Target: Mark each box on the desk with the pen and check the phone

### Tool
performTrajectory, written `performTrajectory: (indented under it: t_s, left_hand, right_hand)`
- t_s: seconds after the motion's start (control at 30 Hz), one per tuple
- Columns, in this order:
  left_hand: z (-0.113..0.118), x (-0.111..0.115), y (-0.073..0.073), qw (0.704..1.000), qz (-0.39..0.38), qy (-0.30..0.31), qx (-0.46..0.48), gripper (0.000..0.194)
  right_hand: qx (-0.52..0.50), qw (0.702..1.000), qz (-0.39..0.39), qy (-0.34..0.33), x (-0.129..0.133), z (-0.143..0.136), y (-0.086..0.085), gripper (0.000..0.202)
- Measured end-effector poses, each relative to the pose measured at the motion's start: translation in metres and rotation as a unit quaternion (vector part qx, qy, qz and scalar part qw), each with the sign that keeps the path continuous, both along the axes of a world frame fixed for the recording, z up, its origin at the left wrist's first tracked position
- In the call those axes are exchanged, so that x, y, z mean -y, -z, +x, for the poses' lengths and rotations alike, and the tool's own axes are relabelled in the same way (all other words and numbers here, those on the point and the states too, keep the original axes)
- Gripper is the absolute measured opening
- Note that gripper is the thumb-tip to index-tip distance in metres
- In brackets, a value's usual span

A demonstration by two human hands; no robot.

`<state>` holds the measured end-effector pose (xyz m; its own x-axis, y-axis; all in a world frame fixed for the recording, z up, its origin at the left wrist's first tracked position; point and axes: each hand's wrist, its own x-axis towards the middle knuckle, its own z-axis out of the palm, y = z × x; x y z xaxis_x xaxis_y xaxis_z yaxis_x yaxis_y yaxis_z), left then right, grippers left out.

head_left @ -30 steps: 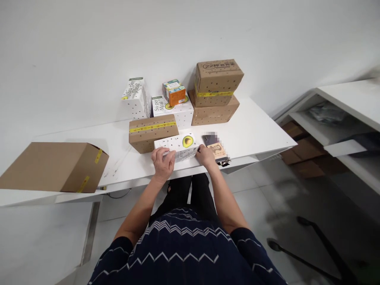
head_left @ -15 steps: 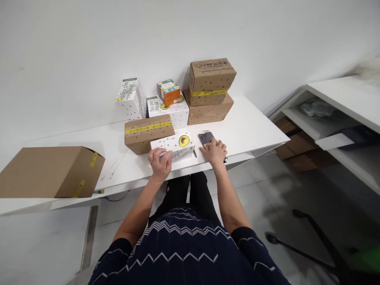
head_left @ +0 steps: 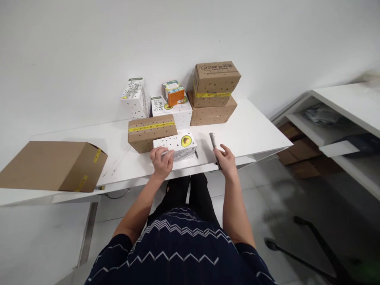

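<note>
My left hand [head_left: 162,162] rests on the left end of a white box with an avocado picture [head_left: 178,145], its fingers bent over the top edge. At the table's front edge my right hand [head_left: 227,160] holds a phone [head_left: 213,141], which is tilted up and seen nearly edge-on. A thin dark pen-like item [head_left: 196,154] lies beside the white box, between the two hands. Touching the white box from behind is a brown carton with yellow tape [head_left: 152,133].
Behind stand white boxes [head_left: 136,103], an orange and blue box [head_left: 174,95] and two stacked brown cartons [head_left: 216,85]. A large brown carton [head_left: 44,165] lies on the table [head_left: 252,126] at left. An open shelf [head_left: 335,122] stands right.
The phone, flat on the table under my right hand before, is now lifted and turned on edge in that hand. My left hand stays on the white box. The view has shifted slightly.
</note>
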<state>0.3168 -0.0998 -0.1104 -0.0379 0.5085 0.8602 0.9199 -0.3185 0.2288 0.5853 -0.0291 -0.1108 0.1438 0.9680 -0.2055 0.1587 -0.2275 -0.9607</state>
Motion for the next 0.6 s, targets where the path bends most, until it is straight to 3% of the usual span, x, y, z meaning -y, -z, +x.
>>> performTrajectory:
  t_s: [0.07,0.23,0.37,0.6]
  left_hand:
    - [0.001,0.0,-0.003,0.999,0.032,-0.002,-0.02,0.015]
    - [0.004,-0.001,-0.007,0.998,0.058,-0.01,-0.036,0.017]
    - [0.003,-0.001,-0.005,0.999,0.042,-0.017,-0.029,0.013]
    - [-0.003,0.006,0.011,1.0,-0.028,0.0,0.002,0.027]
  right_hand:
    - [-0.177,0.984,-0.006,0.011,0.011,0.004,-0.01,0.069]
    - [-0.46,0.885,-0.006,-0.069,0.047,-0.009,-0.053,0.057]
    - [-0.555,0.815,-0.079,-0.146,0.078,-0.042,-0.072,0.057]
    - [-0.614,0.705,-0.233,-0.266,0.109,-0.102,-0.068,0.059]
